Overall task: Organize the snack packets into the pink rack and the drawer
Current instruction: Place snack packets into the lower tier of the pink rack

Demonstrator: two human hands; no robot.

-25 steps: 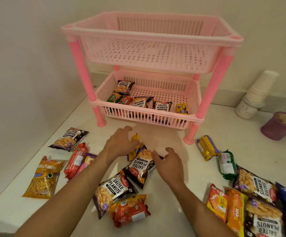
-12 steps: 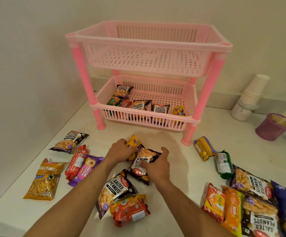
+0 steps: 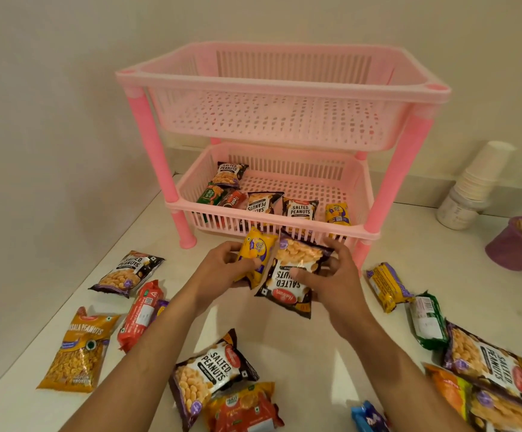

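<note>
Both hands are up off the table, just in front of the pink rack [image 3: 284, 88]. Left hand [image 3: 219, 272] has its fingers curled round a small yellow packet [image 3: 258, 251]. Right hand [image 3: 331, 279] grips a salted peanuts bag [image 3: 287, 275], with the thumb pressed on the front of it. The two packets touch each other, side by side, near the front rim of the bottom basket [image 3: 269, 216].

Inside the bottom basket lie six packets, mostly along the front and left. The top basket [image 3: 272, 120] sits above it at 12 o'clock.

On the white table [image 3: 300, 347], more snacks lie all around. At 9 o'clock from the hands is another peanuts bag [image 3: 127, 269], with a red packet [image 3: 141, 313] beside it. At 8 o'clock is an orange masala peanuts bag [image 3: 79, 350]. At 6 o'clock is a peanuts bag [image 3: 210, 372]. At 3 o'clock is a yellow biscuit packet [image 3: 386, 285], with a green packet [image 3: 428, 319] next to it.

A stack of paper cups [image 3: 478, 179] and a purple cup [image 3: 518, 241] stand at 2 o'clock.
</note>
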